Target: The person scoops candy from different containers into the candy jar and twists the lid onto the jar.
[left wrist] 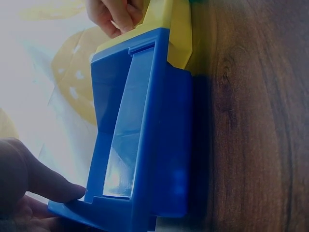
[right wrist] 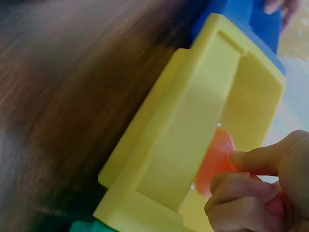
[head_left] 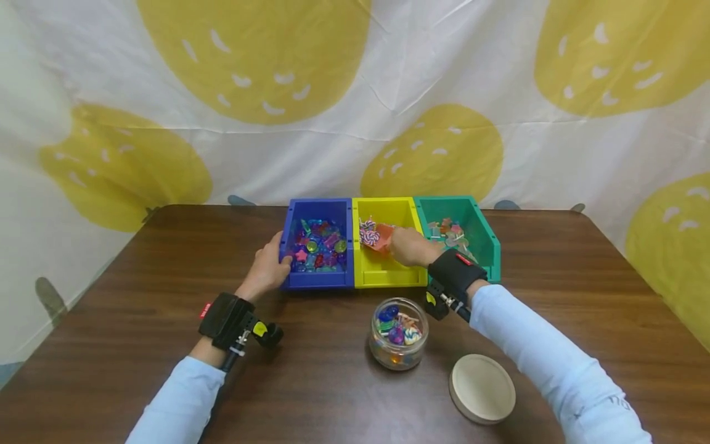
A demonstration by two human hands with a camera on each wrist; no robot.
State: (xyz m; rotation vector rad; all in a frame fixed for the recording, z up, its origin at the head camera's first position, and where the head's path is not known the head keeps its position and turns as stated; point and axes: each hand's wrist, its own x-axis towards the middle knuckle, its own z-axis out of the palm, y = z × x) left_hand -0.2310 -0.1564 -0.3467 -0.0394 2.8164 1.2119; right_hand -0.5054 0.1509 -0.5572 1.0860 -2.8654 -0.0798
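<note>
My left hand [head_left: 265, 270] grips the left wall of a blue bin [head_left: 318, 280], thumb over the rim and fingers outside. Several clear coloured beads [head_left: 318, 250] lie in that bin. In the yellow bin [head_left: 388, 279] beside it, my right hand [head_left: 412, 246] pinches an orange scoop [right wrist: 215, 162] between thumb and fingers. Swirl-patterned candy charms [head_left: 369, 234] lie at the scoop's left end in the head view. Part of the scoop is hidden by my fingers. A green bin [head_left: 488, 246] with pale small pieces [head_left: 448, 233] stands at the right.
An uncovered glass jar [head_left: 398, 354] holding mixed beads and swirl charms stands in front of the yellow bin. Right of it and nearer me lies a round cream lid [head_left: 482, 388]. All rest on a brown wooden table [head_left: 138, 320], with a patterned cloth [head_left: 310, 160] behind.
</note>
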